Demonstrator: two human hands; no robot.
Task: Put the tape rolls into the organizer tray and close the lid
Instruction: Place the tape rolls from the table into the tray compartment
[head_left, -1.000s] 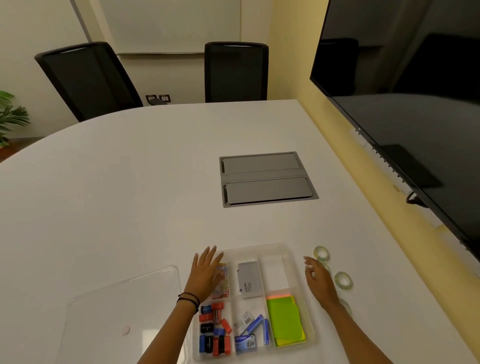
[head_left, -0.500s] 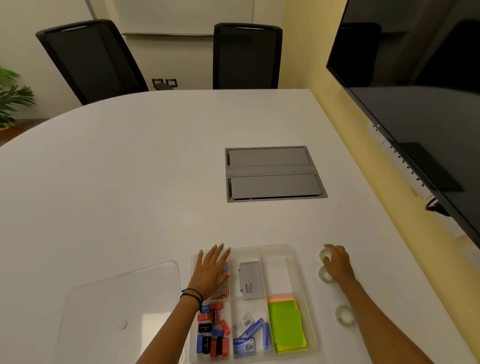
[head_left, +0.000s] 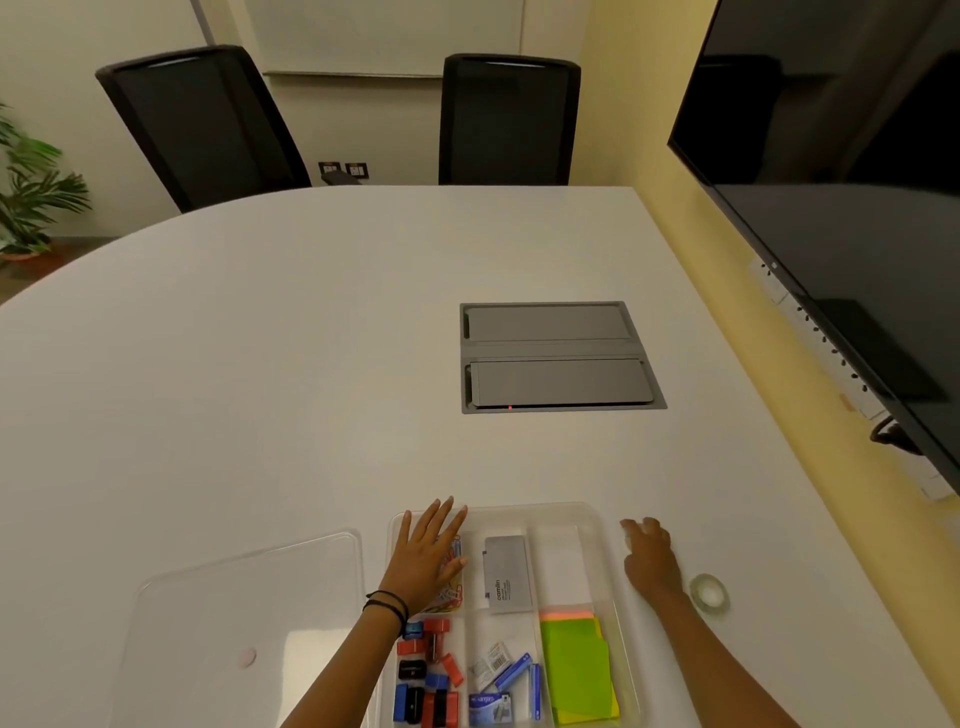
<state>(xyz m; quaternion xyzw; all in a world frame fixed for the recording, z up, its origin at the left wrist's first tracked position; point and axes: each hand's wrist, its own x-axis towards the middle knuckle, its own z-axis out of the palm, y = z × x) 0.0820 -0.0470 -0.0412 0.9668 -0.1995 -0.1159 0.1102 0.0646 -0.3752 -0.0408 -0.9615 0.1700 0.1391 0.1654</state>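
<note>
The clear organizer tray (head_left: 597, 519) lies at the near table edge, lid off. Its far-right compartment (head_left: 558, 561) holds nothing I can see. My left hand (head_left: 426, 561) rests flat with fingers spread on the tray's far-left compartment, over coloured paper clips. My right hand (head_left: 652, 564) is on the table just right of the tray, fingers curled down over a clear tape roll (head_left: 627, 540); only a pale edge of it shows under the fingertips. Another clear tape roll (head_left: 709, 596) lies flat to the right of that wrist. The clear lid (head_left: 249, 623) lies flat left of the tray.
The tray also holds a grey box (head_left: 508, 574), sticky notes (head_left: 576, 670), staple boxes and red, blue and black clips. A grey cable hatch (head_left: 556, 358) is set in the table's middle. A large dark screen (head_left: 857, 208) hangs on the right wall; two black chairs stand beyond.
My right hand went out from the tray's side to the tape rolls and now covers them, drawing back toward the tray. My left hand stayed on the tray. The view shifted slightly.
</note>
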